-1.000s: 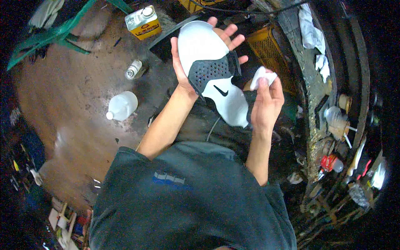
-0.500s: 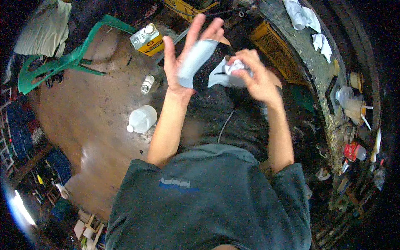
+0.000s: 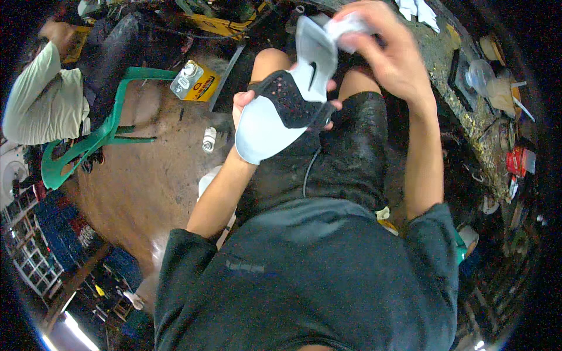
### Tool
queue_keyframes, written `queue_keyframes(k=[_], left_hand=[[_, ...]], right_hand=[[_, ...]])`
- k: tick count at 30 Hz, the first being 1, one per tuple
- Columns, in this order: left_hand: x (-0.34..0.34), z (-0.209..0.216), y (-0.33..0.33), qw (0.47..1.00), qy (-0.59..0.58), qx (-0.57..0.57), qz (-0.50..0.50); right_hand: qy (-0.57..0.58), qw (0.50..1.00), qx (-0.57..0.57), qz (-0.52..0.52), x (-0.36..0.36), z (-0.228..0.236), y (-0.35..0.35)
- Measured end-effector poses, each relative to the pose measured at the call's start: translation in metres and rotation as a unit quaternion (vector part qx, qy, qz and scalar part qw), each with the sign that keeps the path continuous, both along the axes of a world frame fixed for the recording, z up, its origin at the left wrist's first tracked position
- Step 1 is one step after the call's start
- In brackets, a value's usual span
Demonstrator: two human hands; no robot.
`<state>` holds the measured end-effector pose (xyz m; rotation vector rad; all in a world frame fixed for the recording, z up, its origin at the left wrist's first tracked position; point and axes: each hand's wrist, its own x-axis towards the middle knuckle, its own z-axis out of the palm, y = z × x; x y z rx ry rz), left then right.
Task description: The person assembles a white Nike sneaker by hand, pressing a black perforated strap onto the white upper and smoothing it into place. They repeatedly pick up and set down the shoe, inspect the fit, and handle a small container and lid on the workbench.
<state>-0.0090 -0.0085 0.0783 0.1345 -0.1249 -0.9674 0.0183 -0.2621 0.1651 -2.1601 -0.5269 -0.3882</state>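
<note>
Near the upper edge of the brown floor (image 3: 140, 193), a yellow-and-silver tin (image 3: 199, 82) is standing, its contents being hidden by its walls. Below it, a small pale bottle (image 3: 209, 140) is being supported, and a white jug (image 3: 206, 177) is being partly covered by the left forearm (image 3: 215, 200); what is inside either cannot be told. Toward the right edge of the bench (image 3: 477, 133), a clear plastic cup (image 3: 479, 76) is being carried, its contents unclear. By the left hand (image 3: 242, 100), curled around opposite edges, a white-and-black guard (image 3: 268, 130) is being gripped from beneath, over the dark shorts (image 3: 358, 146). By the blurred right hand (image 3: 391, 52), half closed, a white cloth (image 3: 349, 24) is being pinched near the guard's upper end; whether they are touching cannot be told.
</note>
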Motion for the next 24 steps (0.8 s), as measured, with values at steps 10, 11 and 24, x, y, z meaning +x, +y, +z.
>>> queue_keyframes(k=[10,11,24], left_hand=[[-0.017,-0.040,-0.022,0.981,0.028,0.044,0.187],[-0.019,-0.046,-0.022,0.980,0.016,0.060,0.191],[-0.028,-0.060,-0.014,0.948,0.084,0.088,0.295]], right_hand=[[0.029,0.965,-0.061,-0.252,-0.097,-0.094,0.116],[0.079,0.961,-0.065,-0.256,-0.097,-0.098,0.126],[-0.005,0.973,-0.117,-0.201,-0.093,-0.120,0.117]])
